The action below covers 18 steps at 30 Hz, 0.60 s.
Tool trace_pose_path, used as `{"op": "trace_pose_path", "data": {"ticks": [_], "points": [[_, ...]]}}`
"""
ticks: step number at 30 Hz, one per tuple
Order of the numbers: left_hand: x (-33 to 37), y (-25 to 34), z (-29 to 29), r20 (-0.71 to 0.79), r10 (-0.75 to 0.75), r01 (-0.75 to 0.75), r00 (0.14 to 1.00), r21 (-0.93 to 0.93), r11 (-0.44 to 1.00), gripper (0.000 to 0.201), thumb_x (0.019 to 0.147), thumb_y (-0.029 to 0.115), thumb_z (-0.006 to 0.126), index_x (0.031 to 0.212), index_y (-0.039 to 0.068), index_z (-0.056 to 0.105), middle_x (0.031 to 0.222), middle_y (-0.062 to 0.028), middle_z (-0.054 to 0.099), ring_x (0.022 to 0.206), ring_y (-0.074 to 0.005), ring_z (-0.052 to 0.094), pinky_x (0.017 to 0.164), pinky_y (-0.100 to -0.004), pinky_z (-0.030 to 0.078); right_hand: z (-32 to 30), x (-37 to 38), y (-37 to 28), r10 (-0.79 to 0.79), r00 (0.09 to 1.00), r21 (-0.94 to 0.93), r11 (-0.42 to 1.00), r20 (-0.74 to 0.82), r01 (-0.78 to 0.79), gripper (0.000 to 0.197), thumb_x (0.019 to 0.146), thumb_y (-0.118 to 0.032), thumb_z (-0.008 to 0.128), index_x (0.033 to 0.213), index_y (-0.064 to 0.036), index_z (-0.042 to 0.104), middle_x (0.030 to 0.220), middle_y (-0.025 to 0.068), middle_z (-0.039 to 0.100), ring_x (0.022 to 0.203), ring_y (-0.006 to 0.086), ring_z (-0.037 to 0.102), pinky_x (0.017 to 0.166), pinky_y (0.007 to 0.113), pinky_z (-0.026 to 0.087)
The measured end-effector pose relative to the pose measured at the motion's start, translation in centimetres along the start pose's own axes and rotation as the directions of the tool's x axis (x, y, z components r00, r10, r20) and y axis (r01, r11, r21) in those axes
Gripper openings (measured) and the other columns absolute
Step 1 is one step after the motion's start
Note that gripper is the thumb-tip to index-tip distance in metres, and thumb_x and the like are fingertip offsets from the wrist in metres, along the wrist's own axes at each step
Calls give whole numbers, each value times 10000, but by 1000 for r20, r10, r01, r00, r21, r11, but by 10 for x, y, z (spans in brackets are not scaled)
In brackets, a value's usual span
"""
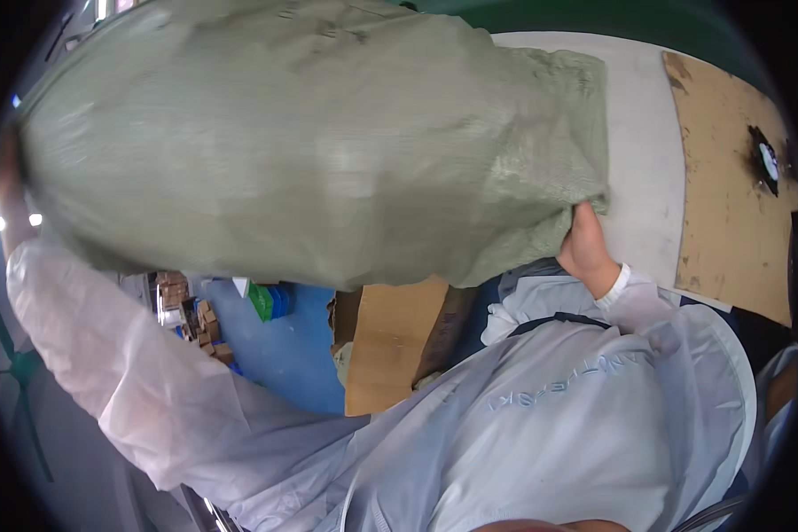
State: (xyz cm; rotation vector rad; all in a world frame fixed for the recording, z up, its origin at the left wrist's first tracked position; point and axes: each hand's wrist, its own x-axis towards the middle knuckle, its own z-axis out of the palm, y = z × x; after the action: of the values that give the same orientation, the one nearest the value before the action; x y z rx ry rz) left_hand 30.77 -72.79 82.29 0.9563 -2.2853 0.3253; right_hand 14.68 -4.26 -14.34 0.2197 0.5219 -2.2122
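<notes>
A large pale-green woven sack (328, 142) stretches across the upper part of the head view, its surface wrinkled and slightly blurred. At its far-left end, my left hand (7, 188) grips the edge with a raised arm; those fingers are mostly hidden behind the sack and in shadow. My right hand (588, 248) is closed around the lower corner of the sack's flat right end. That end lies over a white tabletop (640, 151). Both my arms are in thin, whitish translucent sleeves. Whatever the sack contains, if anything, is hidden.
On the right, a stained cardboard sheet (727, 204) lies on the table with a black object with a shiny centre (767, 163) on it. Below the sack are an open cardboard box (395, 346), a green-and-blue package (269, 301), several small cartons (208, 324) and blue floor (288, 350).
</notes>
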Motion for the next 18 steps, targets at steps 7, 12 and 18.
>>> {"op": "trace_pose_path", "data": {"ticks": [7,12,18], "points": [[-30,-60,30,74,38,-33,997,-72,997,367,862,298,546,994,-25,656,958,-174,643,815,-308,569,743,-400,475,13,-3,-12,-28,999,50,998,-19,29,515,1063,-401,333,1455,-77,413,1423,103,521,1242,233,542,1034,351,436],[-102,-129,35,183,78,-66,980,-71,995,353,860,279,554,1030,-16,644,1005,-175,626,859,-315,565,772,-404,471,16,-4,-32,-91,995,59,994,41,89,491,1069,-360,314,1461,-79,406,1437,97,509,1252,232,536,1045,361,426],[-56,-94,114,228,105,-98,968,-40,994,346,857,257,564,1073,-6,629,1062,-177,606,911,-322,560,805,-410,467,19,-2,-37,-179,981,82,981,72,173,473,1061,-339,348,1421,-48,449,1400,109,536,1225,214,549,1026,344,434]]}}
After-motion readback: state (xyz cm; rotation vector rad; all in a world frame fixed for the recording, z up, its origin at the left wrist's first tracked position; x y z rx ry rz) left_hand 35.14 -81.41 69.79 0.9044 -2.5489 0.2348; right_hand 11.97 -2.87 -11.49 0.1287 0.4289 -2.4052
